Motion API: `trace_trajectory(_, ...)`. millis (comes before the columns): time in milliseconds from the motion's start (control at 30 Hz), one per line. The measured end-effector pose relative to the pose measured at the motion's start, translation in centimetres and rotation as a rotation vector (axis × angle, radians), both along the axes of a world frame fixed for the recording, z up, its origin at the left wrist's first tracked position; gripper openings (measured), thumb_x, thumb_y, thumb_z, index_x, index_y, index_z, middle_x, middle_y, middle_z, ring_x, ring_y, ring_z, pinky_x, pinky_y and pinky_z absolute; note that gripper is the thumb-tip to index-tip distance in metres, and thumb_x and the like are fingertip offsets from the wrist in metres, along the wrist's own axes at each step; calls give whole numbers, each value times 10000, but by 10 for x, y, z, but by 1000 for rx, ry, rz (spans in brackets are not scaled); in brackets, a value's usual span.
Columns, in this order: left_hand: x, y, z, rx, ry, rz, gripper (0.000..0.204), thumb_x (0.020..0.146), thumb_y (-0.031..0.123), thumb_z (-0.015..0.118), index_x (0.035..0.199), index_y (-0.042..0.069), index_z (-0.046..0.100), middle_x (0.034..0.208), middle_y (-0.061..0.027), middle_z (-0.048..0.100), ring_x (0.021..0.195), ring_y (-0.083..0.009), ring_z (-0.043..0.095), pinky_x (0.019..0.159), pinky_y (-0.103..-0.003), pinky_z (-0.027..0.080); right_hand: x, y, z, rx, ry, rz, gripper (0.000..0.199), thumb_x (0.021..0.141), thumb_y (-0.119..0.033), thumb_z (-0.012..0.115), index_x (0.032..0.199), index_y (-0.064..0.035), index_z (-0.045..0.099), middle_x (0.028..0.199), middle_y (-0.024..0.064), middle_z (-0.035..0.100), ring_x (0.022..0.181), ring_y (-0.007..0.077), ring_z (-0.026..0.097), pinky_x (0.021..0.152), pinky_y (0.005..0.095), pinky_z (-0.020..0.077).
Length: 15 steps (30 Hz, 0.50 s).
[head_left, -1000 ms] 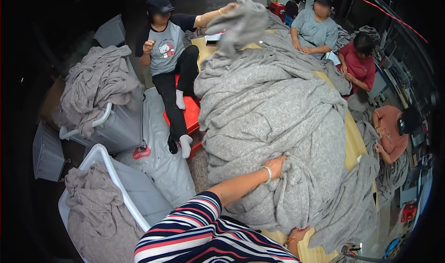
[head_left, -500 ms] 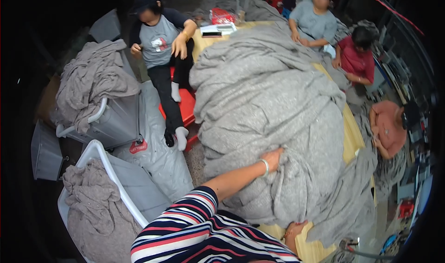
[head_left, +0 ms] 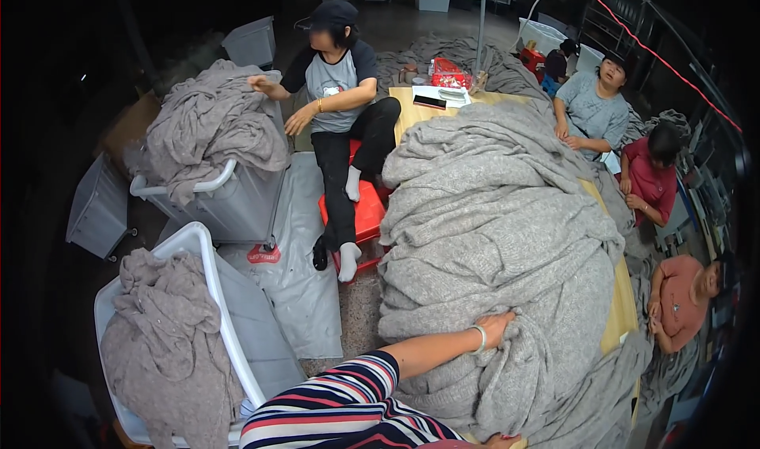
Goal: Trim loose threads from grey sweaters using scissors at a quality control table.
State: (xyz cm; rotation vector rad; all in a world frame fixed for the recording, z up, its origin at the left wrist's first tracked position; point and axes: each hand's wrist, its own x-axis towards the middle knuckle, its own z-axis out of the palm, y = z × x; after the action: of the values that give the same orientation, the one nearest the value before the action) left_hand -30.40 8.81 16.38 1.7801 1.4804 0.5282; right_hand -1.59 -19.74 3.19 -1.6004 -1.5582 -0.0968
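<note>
A big heap of grey knitted fabric [head_left: 491, 235] covers most of the pale wooden table [head_left: 412, 115] in front of me. My left hand [head_left: 495, 330], with a pale bangle at its wrist, grips a fold on the heap's near side. Its fingertips are sunk in the cloth. At the lower edge, my right hand [head_left: 504, 442] is mostly cut off by the picture. It lies close to the table's near edge and the hanging cloth, and its fingers are hardly visible.
Two grey wheeled bins, a near bin [head_left: 207, 267] and a farther bin [head_left: 261, 203], hold more knitted cloth at left. A person [head_left: 340, 77] sits beside a red stool [head_left: 360, 215]. Three people, one in an orange shirt [head_left: 681, 298], sit along the right. A phone [head_left: 430, 101] lies at the table's far end.
My view has tilted up, so the scene sits lower. The seated person's hand has reached to the cloth on the farther bin. My left hand still grips the heap.
</note>
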Motion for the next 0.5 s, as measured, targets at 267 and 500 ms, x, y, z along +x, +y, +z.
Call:
trace_trajectory(267,1,1,-10,3,-27,17,550,736,-5,654,1236,59,434,1229,-218,571,1129,-407,567,924,-470,459,11,43,39,-781,663,-262,712,911,-280,495,1510,-320,113,1527,200,229,1289,552,313,817,859,289)
trace_trajectory(500,6,-2,-3,-14,4,-5,542,756,0,626,1253,74,424,1232,-214,567,1114,-410,574,923,-472,459,-7,5,22,-212,282,-62,709,833,-148,571,1469,-146,259,1432,262,361,1241,523,387,822,829,309)
